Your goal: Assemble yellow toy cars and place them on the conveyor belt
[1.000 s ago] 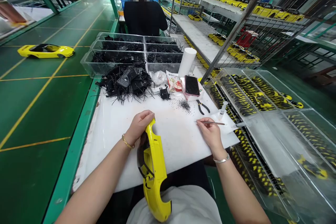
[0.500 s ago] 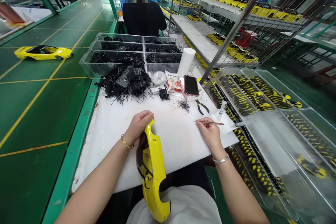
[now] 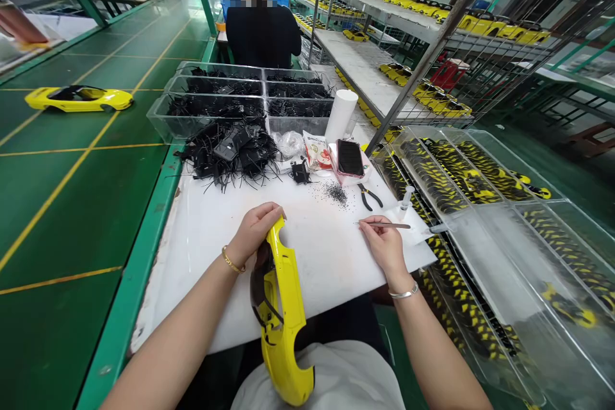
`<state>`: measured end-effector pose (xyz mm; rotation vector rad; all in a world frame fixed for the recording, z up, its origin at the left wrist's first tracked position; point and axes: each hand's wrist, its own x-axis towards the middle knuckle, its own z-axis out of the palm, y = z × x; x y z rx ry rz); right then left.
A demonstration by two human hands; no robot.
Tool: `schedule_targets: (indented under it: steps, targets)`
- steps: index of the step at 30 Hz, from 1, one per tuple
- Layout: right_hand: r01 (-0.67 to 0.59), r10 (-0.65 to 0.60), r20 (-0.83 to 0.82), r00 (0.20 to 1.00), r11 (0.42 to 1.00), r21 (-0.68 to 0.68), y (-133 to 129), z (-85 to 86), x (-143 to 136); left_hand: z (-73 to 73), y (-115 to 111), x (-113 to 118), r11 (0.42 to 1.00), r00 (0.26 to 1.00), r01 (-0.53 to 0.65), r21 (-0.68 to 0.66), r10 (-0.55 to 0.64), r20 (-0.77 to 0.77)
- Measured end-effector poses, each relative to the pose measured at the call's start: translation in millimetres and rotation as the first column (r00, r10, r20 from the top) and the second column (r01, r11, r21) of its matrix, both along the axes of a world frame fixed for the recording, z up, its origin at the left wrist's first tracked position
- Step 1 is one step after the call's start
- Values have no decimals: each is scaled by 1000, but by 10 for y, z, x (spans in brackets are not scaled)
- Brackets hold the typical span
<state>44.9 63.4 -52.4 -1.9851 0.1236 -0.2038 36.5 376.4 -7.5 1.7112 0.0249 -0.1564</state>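
Observation:
My left hand (image 3: pixel 258 228) grips one end of a yellow model car body (image 3: pixel 287 298), which is tipped on its side over the near table edge, its other end against my lap. Thin tweezers (image 3: pixel 391 225) are pinched in my right hand (image 3: pixel 385 245), which rests on the white tabletop (image 3: pixel 327 269). Beyond that hand lie black-handled pliers (image 3: pixel 369 197) and a scatter of tiny black parts (image 3: pixel 335 192). A small syringe (image 3: pixel 407 197) stands on a white sheet by the right edge.
A heap of black wired parts (image 3: pixel 230 150) sits before a clear divided bin (image 3: pixel 158 122). A phone (image 3: pixel 350 157), a white roll (image 3: pixel 341 114) and a snack packet (image 3: pixel 317 152) are at the back. Clear trays of yellow-black parts (image 3: pixel 461 166) flank the right. Someone (image 3: pixel 262 35) sits ahead.
The car body has shifted very slightly to the right with my left hand. My right hand and the tweezers have stayed in place.

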Motion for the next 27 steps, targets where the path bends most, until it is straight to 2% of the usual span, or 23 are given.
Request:
schedule_targets:
  steps: [27]
  targets:
    - [-21, 21, 16, 1000, 999, -41, 39, 7, -5, -27, 14, 14, 999, 996, 31, 30, -33, 77]
